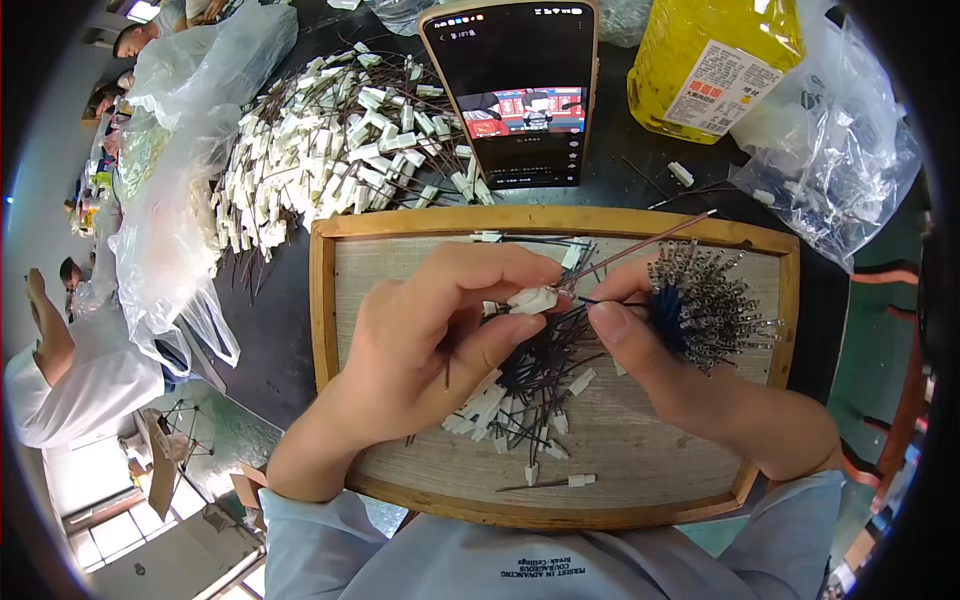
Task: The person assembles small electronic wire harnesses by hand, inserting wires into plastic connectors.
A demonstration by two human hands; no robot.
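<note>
Between the thumb and fingers of my left hand is a small white plastic connector, with a reddish-brown wire running up to the right from near it. My right hand is closed around a thick bundle of dark blue wires, whose metal crimp terminals fan out to the right. Its thumb and forefinger pinch one dark wire that points at the connector. Whether the wire tip is inside the connector I cannot tell. Below both hands lie several wired white connectors.
A wood-rimmed tray lies under my hands. Behind it stand a lit phone and a yellow liquid jug. A large heap of wired white connectors is at far left beside a plastic bag. Another clear bag sits far right.
</note>
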